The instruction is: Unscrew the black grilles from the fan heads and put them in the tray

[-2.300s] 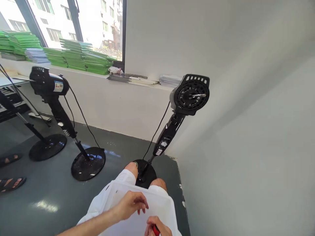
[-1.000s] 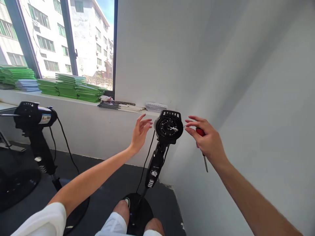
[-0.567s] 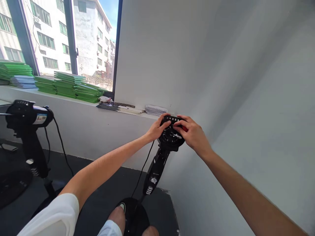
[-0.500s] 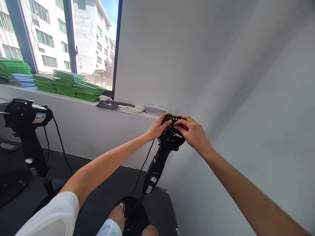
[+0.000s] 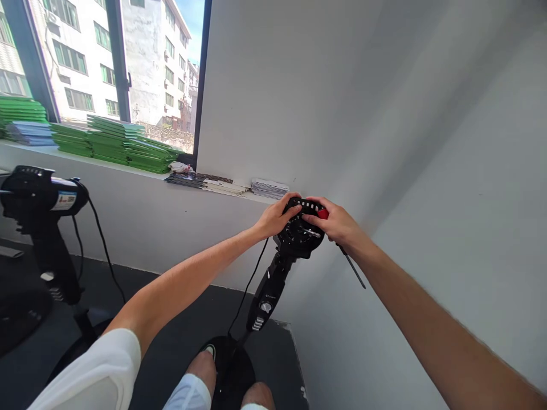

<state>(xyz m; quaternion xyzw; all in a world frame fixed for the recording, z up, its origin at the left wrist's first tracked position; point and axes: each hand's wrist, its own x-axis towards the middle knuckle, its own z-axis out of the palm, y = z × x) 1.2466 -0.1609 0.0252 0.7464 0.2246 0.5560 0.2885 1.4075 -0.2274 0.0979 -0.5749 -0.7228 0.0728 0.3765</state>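
A black stand fan without blades or grille stands between my knees; its round motor head (image 5: 301, 233) faces me with a bare metal shaft in the middle. My left hand (image 5: 276, 216) grips the upper left rim of the motor head, fingers curled over it. My right hand (image 5: 337, 223) is closed on a red-handled screwdriver (image 5: 348, 259), whose metal shaft points down and right below the wrist; its fingertips touch the motor head's upper right rim. The fan's control neck (image 5: 267, 293) slopes down to the round base (image 5: 228, 373).
A second bladeless fan (image 5: 40, 196) with a trailing cord stands at the left on the dark floor. Stacks of green booklets (image 5: 115, 145) and papers (image 5: 269, 187) lie on the window ledge. A white wall (image 5: 427, 199) runs close along the right.
Both hands rose from a white bin on my lap to the motor head. Since half a second ago they stay on its rim; the screwdriver shaft now shows below my right wrist.
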